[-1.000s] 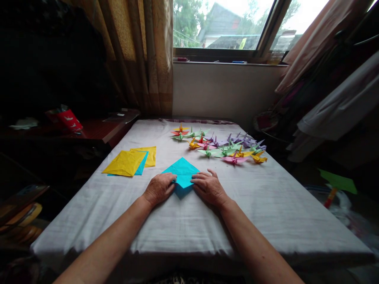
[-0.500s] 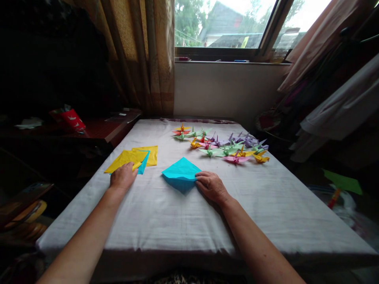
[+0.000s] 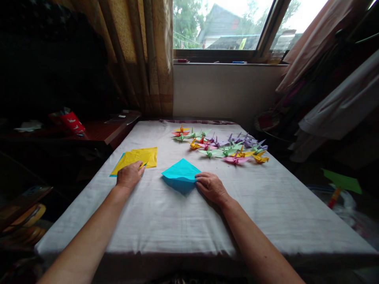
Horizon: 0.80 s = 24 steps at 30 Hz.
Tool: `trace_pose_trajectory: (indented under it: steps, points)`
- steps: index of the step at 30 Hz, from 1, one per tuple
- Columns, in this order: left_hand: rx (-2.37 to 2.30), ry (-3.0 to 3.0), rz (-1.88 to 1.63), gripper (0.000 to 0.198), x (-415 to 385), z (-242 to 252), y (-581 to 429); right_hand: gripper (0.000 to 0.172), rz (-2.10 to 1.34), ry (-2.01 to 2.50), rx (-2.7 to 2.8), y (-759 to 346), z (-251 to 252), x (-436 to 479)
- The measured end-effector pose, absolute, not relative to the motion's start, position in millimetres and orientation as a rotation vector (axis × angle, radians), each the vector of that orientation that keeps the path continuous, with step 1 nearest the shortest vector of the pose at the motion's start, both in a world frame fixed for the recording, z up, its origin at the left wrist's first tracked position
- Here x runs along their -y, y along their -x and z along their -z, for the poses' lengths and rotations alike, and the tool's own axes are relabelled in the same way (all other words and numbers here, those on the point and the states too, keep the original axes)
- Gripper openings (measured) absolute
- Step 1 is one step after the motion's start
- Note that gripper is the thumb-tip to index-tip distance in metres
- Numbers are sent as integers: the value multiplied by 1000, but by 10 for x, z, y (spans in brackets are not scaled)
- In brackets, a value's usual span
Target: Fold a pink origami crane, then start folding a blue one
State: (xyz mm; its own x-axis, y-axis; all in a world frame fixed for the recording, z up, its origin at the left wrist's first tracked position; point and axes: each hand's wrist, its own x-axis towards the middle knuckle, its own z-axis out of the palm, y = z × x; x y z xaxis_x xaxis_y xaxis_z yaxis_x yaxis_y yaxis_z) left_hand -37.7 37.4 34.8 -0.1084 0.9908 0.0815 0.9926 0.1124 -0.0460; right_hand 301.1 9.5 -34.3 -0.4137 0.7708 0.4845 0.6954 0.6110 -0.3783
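On the white cloth in front of me lies a blue sheet of origami paper (image 3: 180, 169), folded over with its point facing the window and its near layer bulging up. My right hand (image 3: 212, 187) is closed on the right corner of that sheet, thumb and fingers together. To the left, my left hand (image 3: 129, 176) pinches the near edge of the yellow paper (image 3: 145, 154), with a bit of blue showing by its fingertips. Blue edges also peek out from under the yellow at its left side. The palm hides part of this small pile.
Several folded paper cranes (image 3: 227, 150) in mixed colours stand at the back right of the cloth-covered table (image 3: 166, 225). A dark side desk (image 3: 109, 132) with a red holder (image 3: 72, 122) is on the left. Clothes (image 3: 334, 98) hang at the right, beside the window (image 3: 219, 25).
My left hand has moved slightly right, and the yellow sheet's left side has shifted right, covering the blue that showed at the pile's right. The right hand and the blue sheet stay put.
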Motion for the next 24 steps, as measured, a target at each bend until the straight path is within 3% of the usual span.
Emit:
trace_pose_trajectory:
  steps: [9,19,24]
  points:
    - [2310,2062,-85,35,-460,-366,266,18,-164,1126,2205,-3005,335,-97]
    - [2327,1910,83,42,-676,-738,476,18,-190,1135,2180,-3007,338,-103]
    - [2232,2067,45,40,-757,-568,44,17,-201,1154,2185,-3004,326,-96]
